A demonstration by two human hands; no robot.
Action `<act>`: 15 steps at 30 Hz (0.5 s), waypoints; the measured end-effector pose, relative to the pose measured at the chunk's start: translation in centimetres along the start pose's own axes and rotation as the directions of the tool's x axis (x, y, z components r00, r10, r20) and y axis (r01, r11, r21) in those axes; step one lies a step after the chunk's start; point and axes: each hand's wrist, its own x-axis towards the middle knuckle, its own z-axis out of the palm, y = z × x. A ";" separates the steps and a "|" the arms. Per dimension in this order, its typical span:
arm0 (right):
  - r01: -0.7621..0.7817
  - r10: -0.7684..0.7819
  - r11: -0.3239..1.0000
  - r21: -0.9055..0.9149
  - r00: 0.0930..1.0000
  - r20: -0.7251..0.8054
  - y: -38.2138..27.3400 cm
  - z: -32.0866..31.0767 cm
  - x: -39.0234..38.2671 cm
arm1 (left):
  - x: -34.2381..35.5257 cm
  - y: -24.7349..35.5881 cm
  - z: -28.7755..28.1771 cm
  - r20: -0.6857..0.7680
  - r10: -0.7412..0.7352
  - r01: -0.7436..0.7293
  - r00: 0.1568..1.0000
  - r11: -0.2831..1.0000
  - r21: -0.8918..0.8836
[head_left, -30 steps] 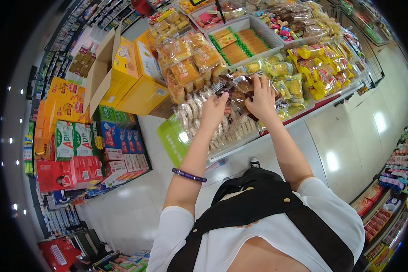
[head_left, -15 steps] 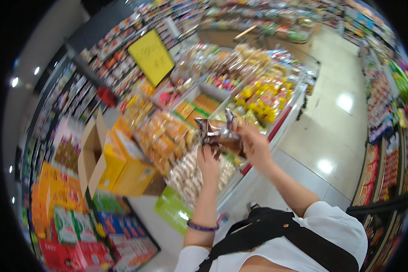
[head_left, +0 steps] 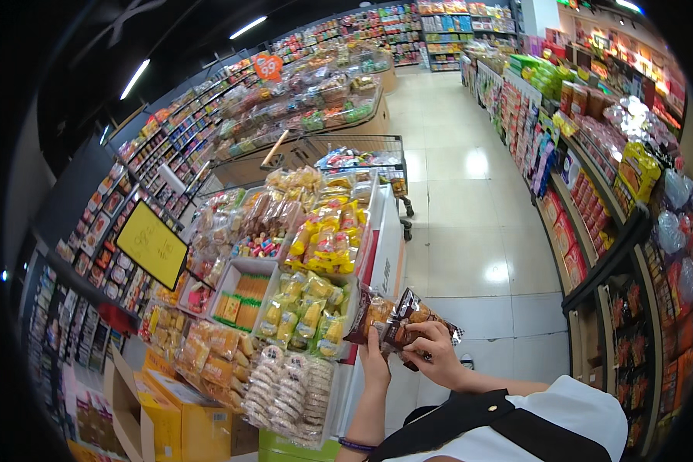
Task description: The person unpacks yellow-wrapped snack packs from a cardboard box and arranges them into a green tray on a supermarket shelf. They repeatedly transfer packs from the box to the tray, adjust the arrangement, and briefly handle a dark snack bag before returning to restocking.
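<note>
My left hand [head_left: 375, 362] and my right hand [head_left: 433, 353] are raised together in front of me, both gripping dark brown snack packets [head_left: 396, 322] with pictures of baked pieces on them. The left hand holds the packets' lower left edge, the right hand closes over the right side. They hover just right of the long display stand [head_left: 383, 262], above its near end. Right below and left of the hands lie clear bags of round biscuits [head_left: 289, 393] and yellow-green snack bags [head_left: 304, 316].
The stand carries several trays of packaged snacks. A yellow sign [head_left: 152, 245] hangs at its left. A wire shopping trolley [head_left: 362, 154] stands at the far end. Shelves [head_left: 593, 223] line the right side of the tiled aisle [head_left: 470, 223]. Yellow cardboard boxes [head_left: 173, 420] stand at lower left.
My head has lifted, so the view swung from the stand's top to the aisle ahead. Both hands came away from the biscuit trays, holding the brown packets together at chest height.
</note>
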 end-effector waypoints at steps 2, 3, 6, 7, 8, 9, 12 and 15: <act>-0.052 0.053 0.997 0.064 0.998 -0.020 2.3 -1.7 0.2 | 1.2 -1.6 1.5 -0.003 -0.139 0.138 0.990 0.987 -0.082; -0.079 0.084 0.989 0.123 0.996 -0.037 4.2 -2.5 0.5 | 2.4 -3.3 1.4 -0.005 -0.218 0.216 0.976 0.969 -0.122; -0.275 0.319 0.920 0.278 0.939 -0.128 9.9 -7.1 2.6 | 5.4 -8.9 2.4 -0.009 -0.369 0.365 0.929 0.922 -0.133; -0.343 0.417 0.870 0.355 0.895 -0.157 12.2 -9.5 3.7 | 6.2 -10.9 3.7 0.002 -0.377 0.375 0.926 0.922 -0.098; -0.411 0.522 0.802 0.433 0.835 -0.175 14.1 -11.8 4.4 | 6.6 -12.4 5.5 0.009 -0.396 0.396 0.918 0.916 -0.057; -0.413 0.523 0.818 0.400 0.823 -0.222 15.9 -14.6 5.4 | 7.3 -14.0 7.7 -0.032 -0.439 0.440 0.898 0.897 0.039; -0.313 0.338 0.941 0.126 0.883 -0.326 16.4 -20.4 8.5 | 9.2 -18.2 12.4 0.000 -0.498 0.497 0.867 0.865 0.070; -0.217 0.167 0.954 -0.206 0.958 -0.233 19.0 -21.5 8.9 | 11.3 -19.6 19.6 0.206 -0.496 0.499 0.844 0.866 0.042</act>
